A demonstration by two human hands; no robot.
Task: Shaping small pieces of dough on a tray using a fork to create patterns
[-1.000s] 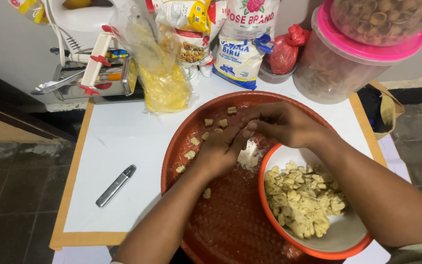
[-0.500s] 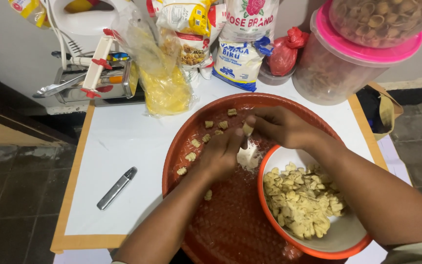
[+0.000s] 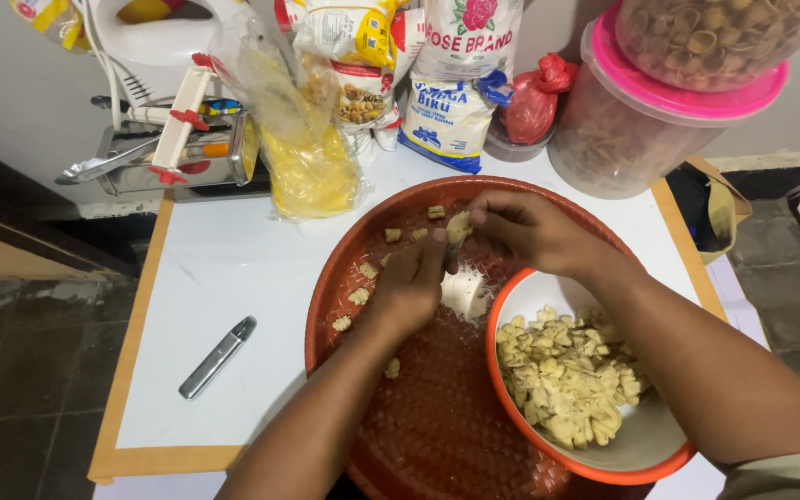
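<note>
My left hand (image 3: pixel 411 282) and my right hand (image 3: pixel 522 229) meet over a big round red woven tray (image 3: pixel 437 407). Between their fingertips they pinch a small pale piece of dough (image 3: pixel 458 227), held above the tray's far half. A little heap of white flour (image 3: pixel 467 293) lies on the tray just under the hands. Several shaped dough pieces (image 3: pixel 359 296) are scattered on the tray's left side. On the tray's right side stands an orange-rimmed white bowl (image 3: pixel 645 443) filled with cut dough bits (image 3: pixel 562 375).
A silver pen-shaped object (image 3: pixel 218 356) lies on the white tabletop (image 3: pixel 224 278) at left. At the back stand a yellow bag of snacks (image 3: pixel 312 171), flour bags (image 3: pixel 451 102), a red bag (image 3: pixel 534 102), two stacked pink-lidded tubs (image 3: pixel 636 130) and a metal pasta machine (image 3: pixel 164 153).
Both hands have lifted slightly and moved toward the tray's far side, raising the dough piece off the flour heap.
</note>
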